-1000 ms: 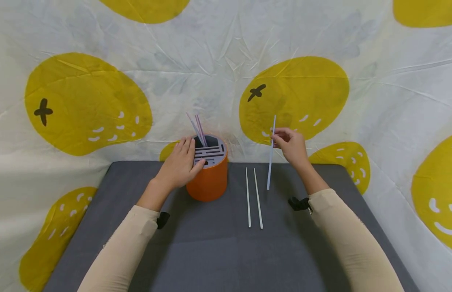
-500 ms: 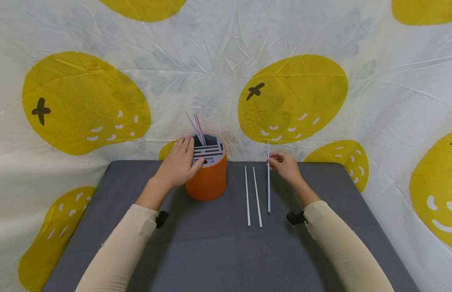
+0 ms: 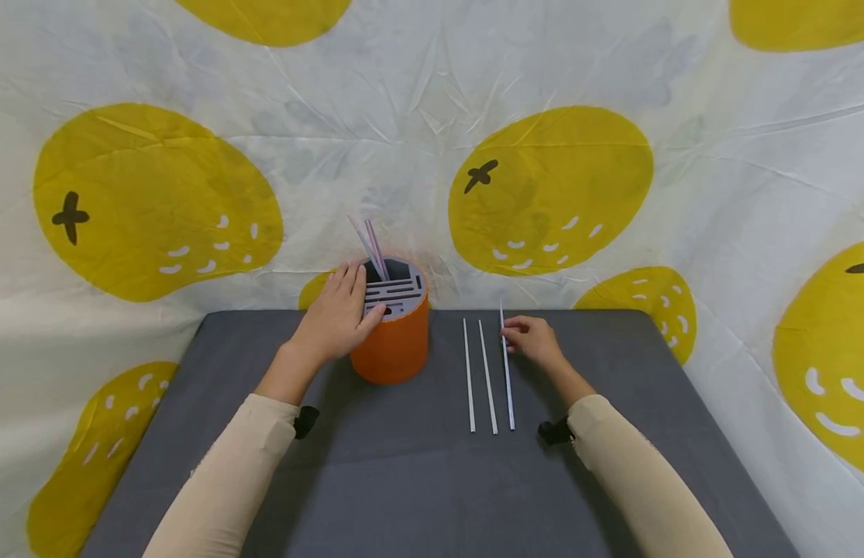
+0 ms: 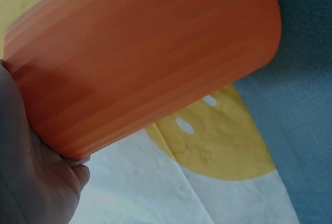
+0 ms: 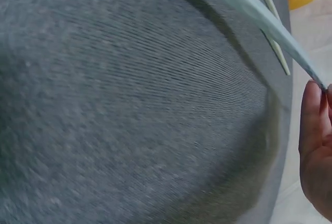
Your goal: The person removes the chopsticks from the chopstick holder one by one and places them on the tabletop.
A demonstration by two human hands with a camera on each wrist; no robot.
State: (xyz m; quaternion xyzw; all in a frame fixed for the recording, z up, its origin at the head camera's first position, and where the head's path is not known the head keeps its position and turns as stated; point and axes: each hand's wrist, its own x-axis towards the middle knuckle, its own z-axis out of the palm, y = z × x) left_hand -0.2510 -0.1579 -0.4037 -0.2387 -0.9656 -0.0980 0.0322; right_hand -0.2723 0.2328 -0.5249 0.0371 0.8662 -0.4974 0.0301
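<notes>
Just L of RH (image 3: 532, 339), 2 white sticks (image 3: 487, 377) lie side by side on the grey table (image 3: 404, 480). RH pinches the held stick (image 3: 507, 380) nr its far end, presumably for fine ctrl of its angle; it runs approx. parallel to the pair. Near-end contact w/ table: cannot tell.

LH (image 3: 334, 314) is open, fingers straight over the L side of the orange holder's (image 3: 397, 353) top, thumb twd the front; likely a steadying hold. Behind the slots, R of LH fingertips, coloured sticks (image 3: 376, 246) lean in the rear compartment.

Clearances: far table edge passes just beyond RH, w/ backdrop (image 3: 404, 93) behind. Gap btwn held stick and pair: narrow. Room R of RH, up to the side edge: ample; likewise on the near side of both hands.
</notes>
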